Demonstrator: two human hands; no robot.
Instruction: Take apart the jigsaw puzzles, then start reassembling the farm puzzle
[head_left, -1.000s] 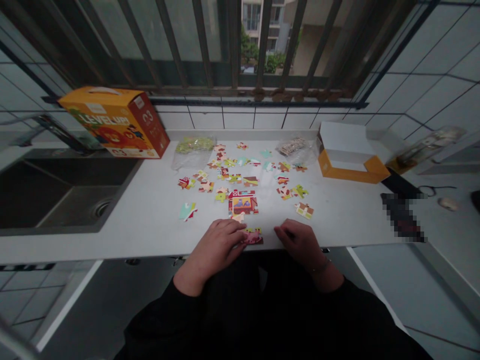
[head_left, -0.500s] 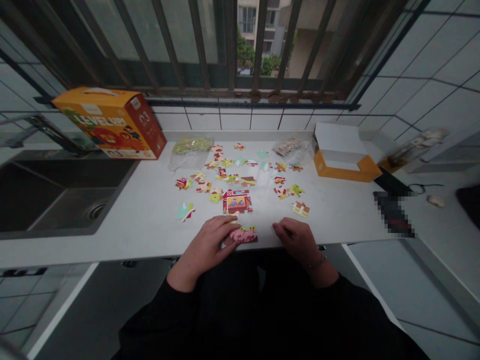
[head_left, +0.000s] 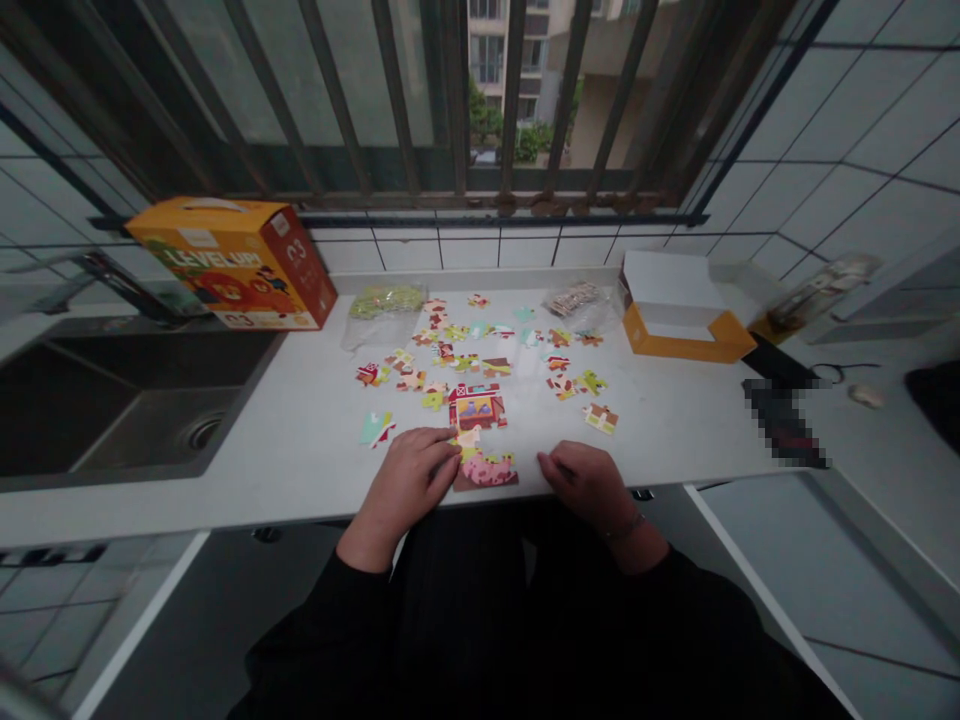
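Observation:
My left hand (head_left: pixel 409 482) lies on the white counter (head_left: pixel 292 440), its fingertips against a small cream jigsaw piece (head_left: pixel 467 437). That piece sits between a joined barn-picture section (head_left: pixel 477 408) and a pink-patterned section (head_left: pixel 486 468). My right hand (head_left: pixel 587 487) rests flat on the counter to the right of the pink section, touching no piece and holding nothing. Several loose jigsaw pieces (head_left: pixel 495 367) are scattered farther out. Whether my left fingers grip the cream piece is hidden.
An orange "Level Up" puzzle box (head_left: pixel 232 262) stands at the back left, beside a steel sink (head_left: pixel 127 410). Plastic bags (head_left: pixel 384 305) lie behind the pieces. An open orange-and-white box (head_left: pixel 686 320) sits at the back right, near a pixelated object (head_left: pixel 784 425).
My left hand has slid up off the pink section to the cream piece, leaving the pink section uncovered. My right hand has hardly moved, and the view has tilted slightly.

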